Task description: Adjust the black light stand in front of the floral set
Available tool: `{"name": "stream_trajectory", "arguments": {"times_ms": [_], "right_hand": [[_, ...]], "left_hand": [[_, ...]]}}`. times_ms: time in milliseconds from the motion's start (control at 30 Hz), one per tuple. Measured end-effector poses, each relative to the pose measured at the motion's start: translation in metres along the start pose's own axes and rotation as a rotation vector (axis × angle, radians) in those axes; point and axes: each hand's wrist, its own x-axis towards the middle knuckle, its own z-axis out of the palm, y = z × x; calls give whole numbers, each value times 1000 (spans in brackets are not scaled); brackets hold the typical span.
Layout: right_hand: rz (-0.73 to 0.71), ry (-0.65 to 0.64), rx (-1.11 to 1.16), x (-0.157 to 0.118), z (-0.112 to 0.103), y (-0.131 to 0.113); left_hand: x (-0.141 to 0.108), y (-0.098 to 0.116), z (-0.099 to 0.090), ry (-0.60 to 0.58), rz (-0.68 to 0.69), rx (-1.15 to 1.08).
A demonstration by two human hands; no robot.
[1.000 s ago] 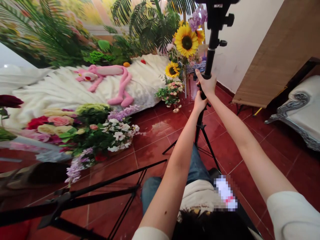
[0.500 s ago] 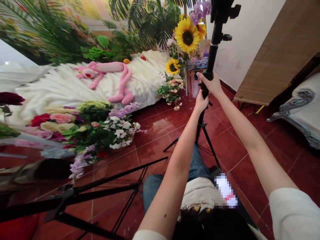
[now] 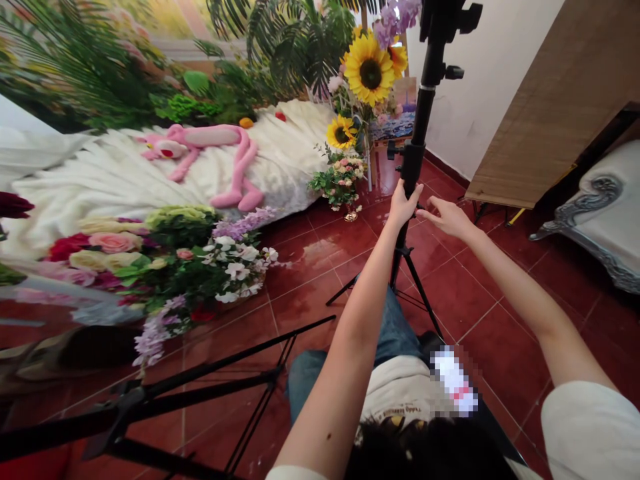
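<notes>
A black telescoping stand rises from the floor in front of me, slightly tilted, on spread tripod legs. My left hand is closed around its pole, just below a black collar. To the right of the pole, my right hand has its fingers bent and apart, holding nothing that I can see. Its fingertips are beside a small black knob on the stand; whether they touch it is unclear. More knobs stick out from the upper pole.
Another black stand's legs cross the lower left. Artificial flowers and sunflowers stand around a white-draped bed with a pink plush toy. A brown panel and a white ornate sofa are at the right.
My right hand has let go of the upper pole and moved down and right, beside the lower knob. My left hand still grips the pole. The view has shifted slightly.
</notes>
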Motion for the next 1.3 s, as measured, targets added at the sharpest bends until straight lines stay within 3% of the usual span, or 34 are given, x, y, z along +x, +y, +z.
{"name": "stream_trajectory", "arguments": {"times_ms": [233, 533, 633, 800, 933, 1000, 1100, 1300], "right_hand": [[32, 127, -32, -2, 20, -4], [34, 204, -58, -1, 28, -6], [153, 207, 260, 4, 38, -8], [567, 105, 1035, 9, 53, -20], [669, 108, 1409, 7, 56, -32], [693, 122, 1372, 6, 58, -32], [658, 179, 1066, 2, 60, -24], [219, 380, 225, -17, 50, -11]], "left_hand": [[0, 0, 0, -7, 3, 20], [5, -2, -6, -60, -21, 14], [5, -5, -7, -64, -31, 12], [6, -8, -6, -67, -11, 15], [7, -10, -6, -58, 3, 24], [8, -11, -6, -62, 2, 23], [8, -12, -7, -74, -2, 11], [8, -15, -5, -74, -1, -20]]}}
